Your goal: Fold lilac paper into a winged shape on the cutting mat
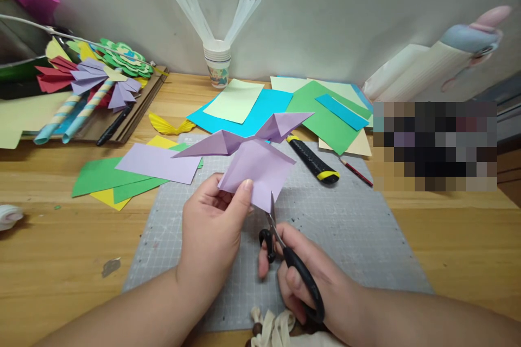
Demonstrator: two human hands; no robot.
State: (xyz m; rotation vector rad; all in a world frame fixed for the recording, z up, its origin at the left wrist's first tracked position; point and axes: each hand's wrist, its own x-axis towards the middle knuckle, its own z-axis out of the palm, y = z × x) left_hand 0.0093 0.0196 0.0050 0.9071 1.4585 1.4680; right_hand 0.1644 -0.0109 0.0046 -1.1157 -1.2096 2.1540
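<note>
A folded sheet of purple paper is pinched between the thumb and fingers of my left hand. Two pointed, creased wings spread from its far side, and a flat squarish part faces me. My right hand grips a pair of black-handled scissors, with fingers through the loops. The blades stand apart at the near corner of the paper, one in front of it. Whether they touch the paper, I cannot tell. Both hands are above a grey cutting mat.
Behind the paper lies a black and yellow utility knife, with a red pencil to its right. Green card and other coloured sheets lie left and behind. Paper cups with white strips stand by the wall. Finished paper crafts sit at left.
</note>
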